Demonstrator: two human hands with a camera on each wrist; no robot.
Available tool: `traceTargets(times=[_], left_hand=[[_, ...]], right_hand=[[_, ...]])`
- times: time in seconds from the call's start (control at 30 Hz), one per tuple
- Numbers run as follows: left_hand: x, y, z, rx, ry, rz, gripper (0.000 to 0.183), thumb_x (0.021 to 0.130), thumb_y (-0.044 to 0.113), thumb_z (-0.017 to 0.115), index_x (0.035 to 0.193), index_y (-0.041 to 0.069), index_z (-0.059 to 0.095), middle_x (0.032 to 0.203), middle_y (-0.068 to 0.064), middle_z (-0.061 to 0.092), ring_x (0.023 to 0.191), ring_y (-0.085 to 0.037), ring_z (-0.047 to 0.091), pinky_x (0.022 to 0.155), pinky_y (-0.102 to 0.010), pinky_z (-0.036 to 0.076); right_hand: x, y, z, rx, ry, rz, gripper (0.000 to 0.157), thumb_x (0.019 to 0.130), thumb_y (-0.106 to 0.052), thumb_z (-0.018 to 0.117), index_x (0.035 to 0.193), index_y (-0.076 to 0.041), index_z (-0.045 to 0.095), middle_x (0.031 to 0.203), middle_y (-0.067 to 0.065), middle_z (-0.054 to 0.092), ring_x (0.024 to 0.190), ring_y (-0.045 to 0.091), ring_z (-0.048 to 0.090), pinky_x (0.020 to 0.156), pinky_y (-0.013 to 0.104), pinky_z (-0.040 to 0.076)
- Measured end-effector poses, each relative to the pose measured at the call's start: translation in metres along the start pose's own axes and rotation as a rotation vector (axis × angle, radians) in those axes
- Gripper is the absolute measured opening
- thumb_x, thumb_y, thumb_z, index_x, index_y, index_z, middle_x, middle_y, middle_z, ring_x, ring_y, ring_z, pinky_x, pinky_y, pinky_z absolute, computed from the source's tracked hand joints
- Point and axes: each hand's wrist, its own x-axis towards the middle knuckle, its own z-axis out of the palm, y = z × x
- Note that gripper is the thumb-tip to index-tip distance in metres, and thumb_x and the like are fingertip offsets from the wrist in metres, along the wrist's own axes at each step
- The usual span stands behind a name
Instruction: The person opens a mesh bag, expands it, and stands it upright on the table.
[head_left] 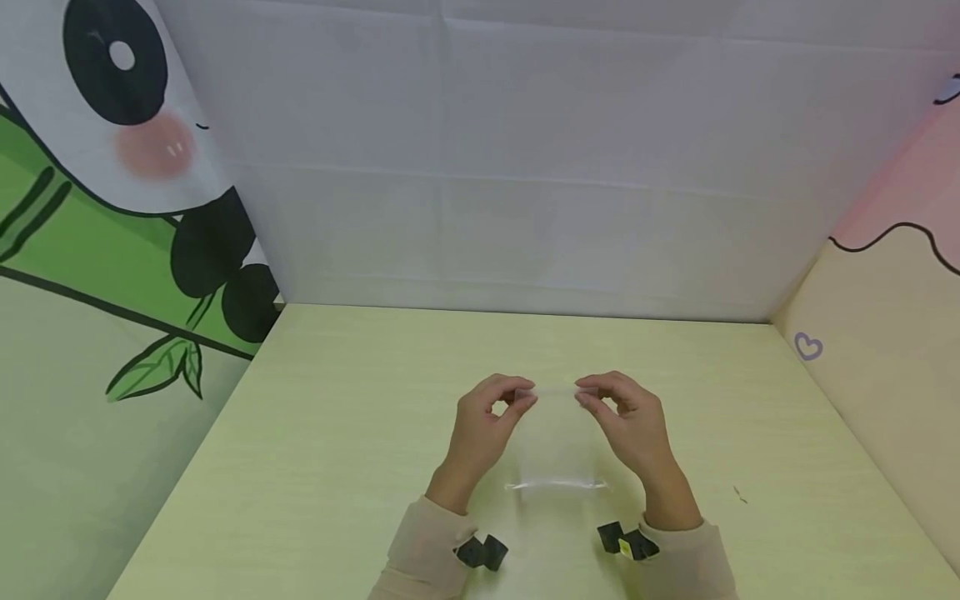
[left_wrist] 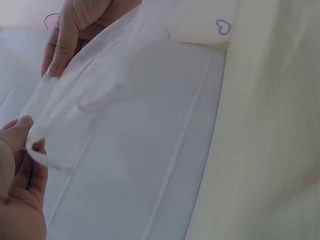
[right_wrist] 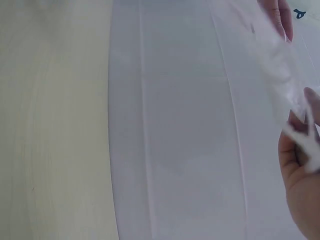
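Observation:
A thin, see-through plastic bag (head_left: 557, 442) hangs between my two hands above the table. My left hand (head_left: 480, 429) pinches its upper left corner between thumb and fingers. At the upper right corner, my right hand (head_left: 636, 425) pinches it the same way. The bag's lower edge shows as a shiny line in the head view. In the left wrist view the clear film (left_wrist: 115, 75) is wrinkled and slanted, with a curled strip near the left hand (left_wrist: 22, 185). The right wrist view shows the film (right_wrist: 280, 65) blurred beside the right hand (right_wrist: 305, 185).
Below the hands lies a pale yellow table (head_left: 337, 433). A white sheet wall (head_left: 525, 167) stands along its back edge, with cartoon-printed panels at left and right. A tiny dark mark (head_left: 740, 495) is on the table to the right. Both sleeves carry black wrist mounts (head_left: 630, 543).

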Motion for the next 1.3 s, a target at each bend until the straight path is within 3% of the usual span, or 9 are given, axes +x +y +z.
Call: traceTargets(times=[0.1, 0.4, 0.5, 0.6, 0.83, 0.93, 1.07, 1.13, 1.3], left_hand=[[0.000, -0.002, 0.001, -0.005, 0.015, 0.003, 0.013, 0.082, -0.007, 0.072, 0.095, -0.003, 0.071, 0.082, -0.009, 0.065, 0.074, -0.021, 0.060, 0.069, -0.028, 0.051], [0.002, -0.003, 0.000, -0.016, 0.034, 0.132, 0.011, 0.080, -0.012, 0.072, 0.086, -0.003, 0.072, 0.077, -0.010, 0.064, 0.069, -0.020, 0.062, 0.064, -0.028, 0.052], [0.001, 0.000, 0.001, -0.013, 0.034, 0.123, 0.010, 0.081, -0.012, 0.072, 0.085, -0.003, 0.071, 0.078, -0.009, 0.064, 0.070, -0.020, 0.061, 0.065, -0.028, 0.052], [0.001, 0.002, 0.002, -0.006, 0.032, 0.105, 0.005, 0.083, -0.009, 0.071, 0.085, -0.004, 0.069, 0.079, -0.010, 0.064, 0.071, -0.020, 0.060, 0.066, -0.028, 0.051], [0.002, 0.005, 0.006, 0.012, 0.057, 0.118, 0.004, 0.088, -0.005, 0.068, 0.084, -0.004, 0.067, 0.081, -0.011, 0.064, 0.072, -0.024, 0.059, 0.066, -0.030, 0.051], [0.004, 0.004, 0.009, 0.023, 0.065, 0.125, 0.007, 0.085, -0.009, 0.069, 0.082, -0.003, 0.066, 0.079, -0.010, 0.063, 0.071, -0.023, 0.059, 0.065, -0.029, 0.050], [0.006, 0.003, 0.011, 0.022, 0.066, 0.129, 0.009, 0.083, -0.011, 0.069, 0.080, -0.004, 0.065, 0.077, -0.010, 0.061, 0.069, -0.023, 0.059, 0.063, -0.029, 0.050], [0.007, 0.004, 0.011, 0.013, 0.051, 0.124, 0.009, 0.083, -0.011, 0.069, 0.082, -0.003, 0.065, 0.079, -0.010, 0.062, 0.071, -0.023, 0.059, 0.063, -0.030, 0.050], [0.005, 0.005, 0.011, -0.020, -0.029, 0.100, 0.012, 0.081, -0.009, 0.073, 0.090, -0.003, 0.070, 0.086, -0.010, 0.062, 0.074, -0.021, 0.058, 0.065, -0.032, 0.050]], right_hand=[[0.000, 0.002, -0.001, -0.003, 0.001, -0.003, 0.027, 0.076, 0.027, 0.065, 0.095, 0.009, 0.068, 0.082, 0.016, 0.063, 0.076, 0.011, 0.060, 0.066, 0.018, 0.046], [-0.001, 0.001, -0.001, -0.098, 0.004, 0.000, 0.026, 0.074, 0.028, 0.065, 0.088, 0.006, 0.070, 0.077, 0.012, 0.063, 0.070, 0.011, 0.058, 0.064, 0.017, 0.046], [0.002, -0.012, 0.001, -0.150, 0.006, 0.001, 0.024, 0.075, 0.026, 0.065, 0.086, 0.006, 0.069, 0.076, 0.010, 0.063, 0.069, 0.010, 0.057, 0.063, 0.017, 0.045], [0.005, -0.023, 0.003, -0.130, -0.002, -0.015, 0.025, 0.075, 0.028, 0.064, 0.090, 0.008, 0.068, 0.077, 0.010, 0.063, 0.072, 0.009, 0.057, 0.067, 0.016, 0.045], [-0.001, -0.001, 0.002, -0.027, -0.083, -0.052, 0.036, 0.067, 0.031, 0.068, 0.094, 0.008, 0.067, 0.083, 0.010, 0.063, 0.079, 0.012, 0.058, 0.074, 0.018, 0.046], [0.000, 0.004, 0.000, -0.053, -0.091, -0.083, 0.029, 0.072, 0.026, 0.070, 0.089, 0.002, 0.070, 0.086, 0.008, 0.064, 0.080, 0.015, 0.058, 0.073, 0.018, 0.046], [0.002, 0.006, -0.003, -0.094, -0.097, -0.092, 0.005, 0.087, 0.004, 0.069, 0.087, 0.000, 0.071, 0.086, 0.009, 0.064, 0.082, 0.014, 0.058, 0.073, 0.018, 0.044], [0.004, 0.006, -0.004, -0.120, -0.101, -0.096, 0.004, 0.089, 0.000, 0.068, 0.086, 0.001, 0.070, 0.085, 0.010, 0.064, 0.081, 0.013, 0.058, 0.073, 0.017, 0.044], [0.006, 0.005, -0.004, -0.200, -0.097, -0.086, 0.026, 0.076, 0.023, 0.067, 0.084, -0.002, 0.068, 0.083, 0.007, 0.063, 0.078, 0.013, 0.056, 0.072, 0.016, 0.042]])
